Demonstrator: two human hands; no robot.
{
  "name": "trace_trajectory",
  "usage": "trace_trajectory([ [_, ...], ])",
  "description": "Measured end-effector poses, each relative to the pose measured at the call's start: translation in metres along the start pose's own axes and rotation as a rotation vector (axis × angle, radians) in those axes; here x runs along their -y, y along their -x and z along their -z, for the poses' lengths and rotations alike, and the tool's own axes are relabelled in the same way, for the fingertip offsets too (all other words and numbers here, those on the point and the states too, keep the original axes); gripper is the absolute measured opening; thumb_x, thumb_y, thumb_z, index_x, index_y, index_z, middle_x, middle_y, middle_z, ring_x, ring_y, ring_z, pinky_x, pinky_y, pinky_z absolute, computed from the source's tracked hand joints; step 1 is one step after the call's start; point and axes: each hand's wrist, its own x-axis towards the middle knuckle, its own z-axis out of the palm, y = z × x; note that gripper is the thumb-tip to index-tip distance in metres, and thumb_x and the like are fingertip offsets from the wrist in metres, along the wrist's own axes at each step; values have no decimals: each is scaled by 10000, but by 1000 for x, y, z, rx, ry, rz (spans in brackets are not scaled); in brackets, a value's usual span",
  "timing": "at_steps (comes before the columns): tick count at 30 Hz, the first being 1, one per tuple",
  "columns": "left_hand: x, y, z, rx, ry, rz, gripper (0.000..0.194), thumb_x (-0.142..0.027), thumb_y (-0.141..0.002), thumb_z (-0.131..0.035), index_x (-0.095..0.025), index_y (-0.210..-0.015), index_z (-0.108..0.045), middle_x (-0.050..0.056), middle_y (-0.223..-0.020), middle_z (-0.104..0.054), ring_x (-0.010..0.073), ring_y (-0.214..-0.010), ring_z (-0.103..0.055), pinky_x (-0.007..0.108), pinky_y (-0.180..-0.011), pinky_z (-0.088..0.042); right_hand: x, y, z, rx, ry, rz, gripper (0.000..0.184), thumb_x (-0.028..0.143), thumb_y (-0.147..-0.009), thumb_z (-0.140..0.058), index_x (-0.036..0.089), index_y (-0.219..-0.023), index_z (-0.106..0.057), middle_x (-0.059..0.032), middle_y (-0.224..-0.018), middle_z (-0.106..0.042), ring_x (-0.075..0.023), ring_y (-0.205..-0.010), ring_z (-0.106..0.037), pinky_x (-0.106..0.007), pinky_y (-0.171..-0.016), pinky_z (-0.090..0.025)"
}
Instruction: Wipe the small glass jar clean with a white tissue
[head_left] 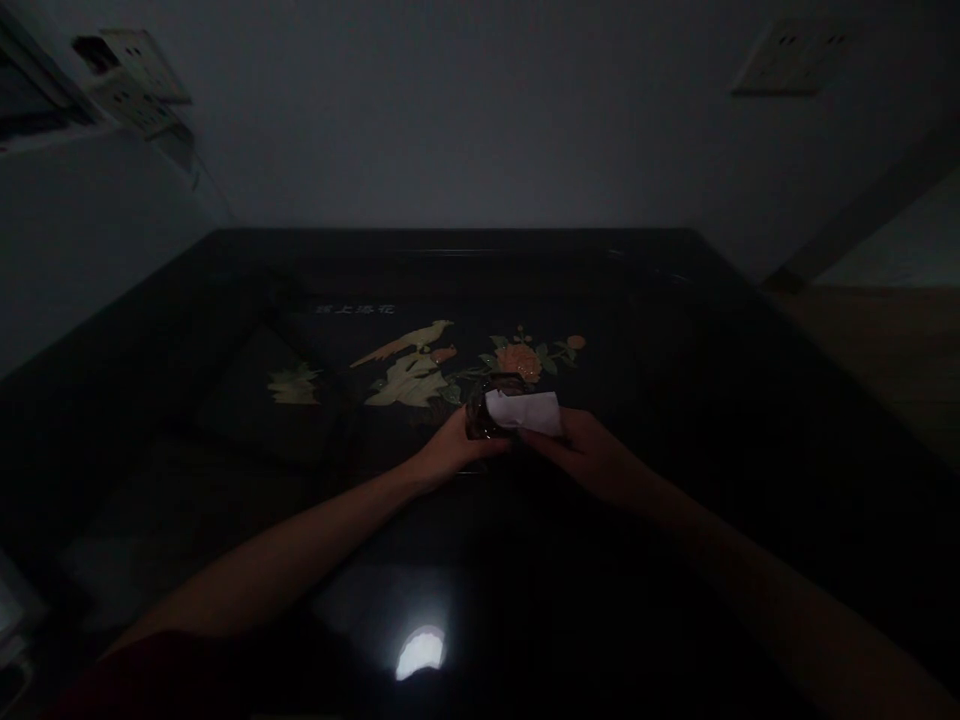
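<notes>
The scene is very dark. My left hand is wrapped round a small clear glass that stands on a glossy black table. My right hand grips a folded white cloth or tissue and presses it against the glass's rim and right side. Both hands meet over the middle of the table, just in front of a painted bird and flower design.
A bright light reflection shows on the table's near part. Wall sockets sit at the upper left, another socket plate at the upper right. The wall runs behind the table's far edge. A wooden floor lies to the right.
</notes>
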Motion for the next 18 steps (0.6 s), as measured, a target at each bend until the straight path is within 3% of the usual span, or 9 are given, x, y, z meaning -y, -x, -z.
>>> trace_trajectory([
  [3, 0, 1, 0, 9, 7, -5, 502, -271, -580, -813, -137, -1029, -633, 59, -891, -708, 236, -920, -636, 350, -878, -455, 4, 0, 1, -20, 5, -5, 270, 277, -884, -501, 150, -1082, -634, -94, -995, -708, -233, -932, -665, -374, -831, -518],
  [8, 11, 0, 5, 57, 51, -3, 492, -396, -631, -787, -129, -1021, -651, 96, -962, -710, 250, -931, -642, 377, -897, -445, 2, 0, 4, -37, 65, 44, 248, 256, -889, -490, 158, -1062, -637, -89, -970, -709, -233, -957, -658, -379, -852, -517],
  [18, 5, 0, -1, 51, 244, -18, 492, -488, -628, -776, -137, -957, -675, 109, -992, -702, 271, -1017, -621, 393, -925, -444, -2, 1, 5, 87, 543, 239, 330, 111, -879, -441, 117, -1177, -583, -147, -1165, -650, -249, -1095, -603, -413, -928, -505],
])
